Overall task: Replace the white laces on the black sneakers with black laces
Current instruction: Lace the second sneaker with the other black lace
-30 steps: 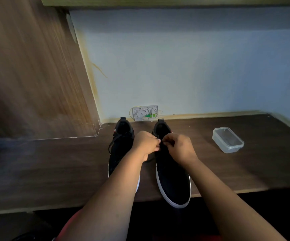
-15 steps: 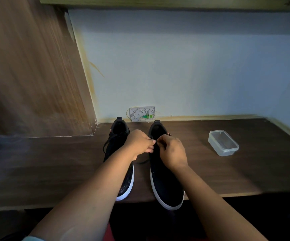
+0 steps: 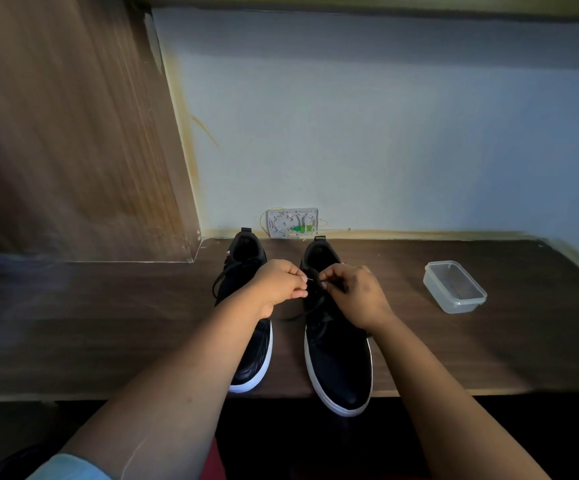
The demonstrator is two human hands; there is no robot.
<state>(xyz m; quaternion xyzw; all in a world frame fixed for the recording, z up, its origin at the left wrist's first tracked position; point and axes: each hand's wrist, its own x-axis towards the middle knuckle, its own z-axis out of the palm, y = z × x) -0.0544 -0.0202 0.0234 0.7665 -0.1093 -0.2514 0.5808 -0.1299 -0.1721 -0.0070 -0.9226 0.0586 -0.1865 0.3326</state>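
Note:
Two black sneakers with white soles stand side by side on a dark wooden desk [image 3: 108, 323], toes toward me. The left sneaker [image 3: 251, 355] carries black laces, partly hidden by my left forearm. Over the upper eyelets of the right sneaker [image 3: 338, 362], my left hand [image 3: 277, 284] and my right hand [image 3: 354, 296] each pinch a black lace [image 3: 310, 308]. A short stretch of lace runs between my fingertips, and a loose strand trails down to the left onto the desk. No white laces are in view.
A clear plastic container [image 3: 454, 287] sits on the desk to the right of the shoes. A white wall plate [image 3: 293, 222] with green wiring is behind them. A wooden side panel [image 3: 66, 133] rises at the left. The right sneaker's toe overhangs the desk's front edge.
My hands have drawn slightly apart, showing a short piece of lace between the fingertips. The camera view has shifted a little; the shoes stay in place.

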